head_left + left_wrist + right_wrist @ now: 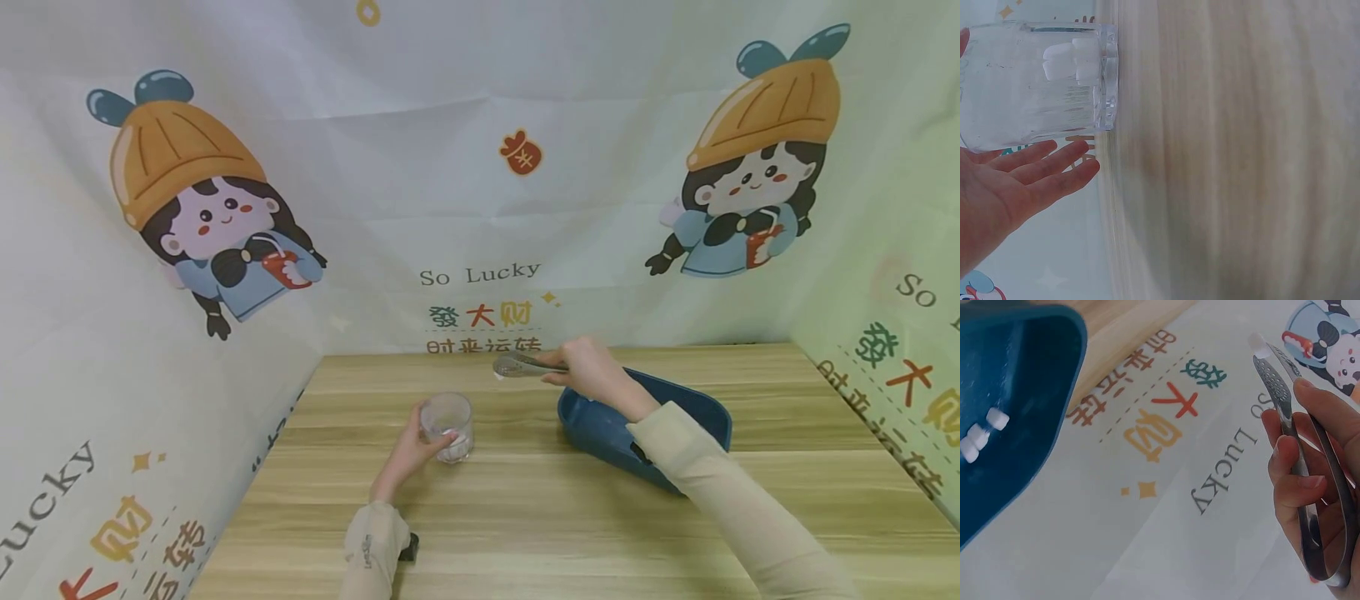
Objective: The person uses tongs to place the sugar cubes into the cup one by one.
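Note:
My left hand (411, 450) holds a clear glass (447, 425) upright on the wooden table, with the thumb across its near side. In the left wrist view several white cubes (1060, 61) lie at the bottom of the glass (1029, 119). My right hand (596, 375) grips metal tongs (525, 365) in the air, between the glass and a blue scoop-shaped container. The right wrist view shows a small white cube (1259, 345) pinched at the tips of the tongs (1307, 481). Inside the blue container (1054, 425) lie a few more white cubes (997, 419).
The blue container (615, 433) stands right of centre on the table (510, 533), partly under my right forearm. A printed cloth (480, 192) with cartoon figures and lettering hangs behind the table and along both sides.

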Motion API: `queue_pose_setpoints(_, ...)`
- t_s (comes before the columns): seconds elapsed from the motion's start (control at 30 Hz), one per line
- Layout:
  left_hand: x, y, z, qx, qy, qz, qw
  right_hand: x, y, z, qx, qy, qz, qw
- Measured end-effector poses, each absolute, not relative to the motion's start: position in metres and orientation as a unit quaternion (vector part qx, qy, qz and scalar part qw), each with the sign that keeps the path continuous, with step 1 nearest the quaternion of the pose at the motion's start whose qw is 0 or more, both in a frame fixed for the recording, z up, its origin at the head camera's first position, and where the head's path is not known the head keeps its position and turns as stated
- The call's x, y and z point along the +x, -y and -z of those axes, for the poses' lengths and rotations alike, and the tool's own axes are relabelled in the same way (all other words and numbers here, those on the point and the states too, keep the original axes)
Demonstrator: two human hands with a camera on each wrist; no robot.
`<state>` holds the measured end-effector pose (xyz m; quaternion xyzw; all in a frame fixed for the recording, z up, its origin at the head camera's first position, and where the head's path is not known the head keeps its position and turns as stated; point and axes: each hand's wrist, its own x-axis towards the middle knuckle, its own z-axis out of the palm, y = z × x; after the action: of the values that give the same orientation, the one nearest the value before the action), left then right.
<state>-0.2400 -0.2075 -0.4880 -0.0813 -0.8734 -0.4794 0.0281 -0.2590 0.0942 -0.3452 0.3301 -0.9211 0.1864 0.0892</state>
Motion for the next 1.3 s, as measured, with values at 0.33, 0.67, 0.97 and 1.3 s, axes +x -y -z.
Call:
queue_pose_setpoints(0.33, -0.242, 0.207, 0.487, -0.053, 0.871, 0.489, 0.005, -0.258, -0.063, 0.353, 0.327, 0.922, -0.194, 0.072)
queue_pose_setpoints(0.67, -0.241, 0.207, 0.483, -0.057, 0.868, 0.494, -0.002, -0.256, -0.034, 0.360, 0.349, 0.917, -0.169, 0.096)
queue_pose_setpoints(0.97, -0.242, 0.209, 0.487, -0.059, 0.870, 0.489, -0.003, -0.255, -0.018, 0.366, 0.362, 0.912, -0.164, 0.099)
queue_pose_setpoints(1.3, -0.241, 0.210, 0.488, -0.072, 0.858, 0.508, -0.001, -0.254, -0.010, 0.375, 0.369, 0.913, -0.137, 0.107)
